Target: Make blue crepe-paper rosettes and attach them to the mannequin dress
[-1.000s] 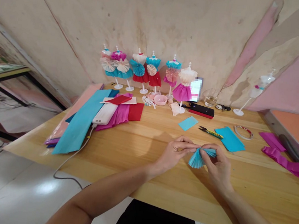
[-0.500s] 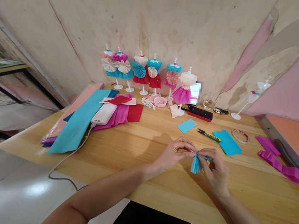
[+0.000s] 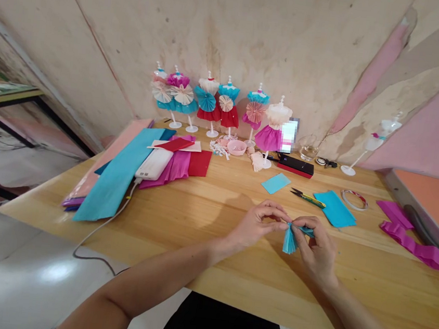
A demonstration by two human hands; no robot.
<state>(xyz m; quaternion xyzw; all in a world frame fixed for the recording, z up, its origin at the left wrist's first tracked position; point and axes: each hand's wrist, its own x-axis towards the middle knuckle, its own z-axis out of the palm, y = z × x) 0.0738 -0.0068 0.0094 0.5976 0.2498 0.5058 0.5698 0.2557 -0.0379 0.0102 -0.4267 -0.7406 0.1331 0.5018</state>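
Between my two hands is a pleated piece of blue crepe paper (image 3: 290, 240), gathered at the top and fanning out downward. My left hand (image 3: 262, 222) pinches its gathered top edge between thumb and fingertips. My right hand (image 3: 316, 245) grips the same paper from the other side, with a folded blue end showing under the fingers. Beyond the hands lie yellow-green thread snips (image 3: 309, 198), a small blue paper rectangle (image 3: 276, 183) and a folded blue paper piece (image 3: 334, 208).
Several miniature dress forms in paper dresses (image 3: 226, 107) stand along the wall, one more (image 3: 381, 137) at right. Coloured paper sheets (image 3: 118, 175) and a white power bank (image 3: 154, 165) with a cable lie left. A pink bowl (image 3: 237, 147), black-red box (image 3: 295, 166) and magenta strips (image 3: 411, 245) lie around.
Both hands keep their pinch on the blue pleated paper, with barely any movement. The whole view has shifted slightly.
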